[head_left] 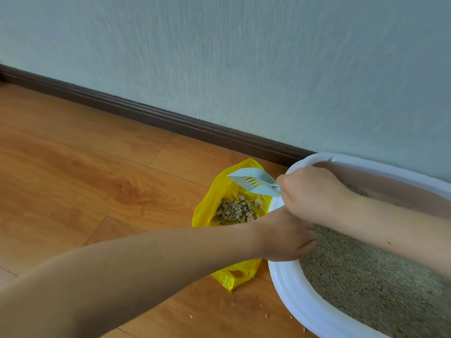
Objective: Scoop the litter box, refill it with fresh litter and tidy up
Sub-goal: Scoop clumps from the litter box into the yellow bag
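the litter box (pixel 290 296), a white oval tub, sits on the wooden floor (pixel 85 172) against the wall (pixel 244 57), at the lower right of the view. grey-beige litter (pixel 366 276) covers its bottom in a fairly even layer, with bare inner wall showing above it at the far end. the right hand (pixel 314 191) is curled round the handle of a pale slotted scoop (pixel 253 182), which is held out past the box's rim, over the mouth of a yellow plastic bag (pixel 207 206). the scoop looks empty, tipped toward the bag. the bag lies open on the floor, touching the left side of the box, and holds a heap of darker clumped litter (pixel 234 212). the left hand (pixel 285 237) reaches across in front of the bag and rests at the box's near rim, thumb on the inner side; its fingers are hidden, so whether it grips the rim or only leans on it i cannot tell.

judging by the heap in the bag and the empty scoop, the scooping is well under way, perhaps nearly done, though part of the litter lies out of view and clumps could remain there. no sack of fresh litter is in sight, so the refill seems not yet begun. the tidying also waits: loose grains (pixel 266 314) lie scattered on the boards near the box, and the bag is untied.
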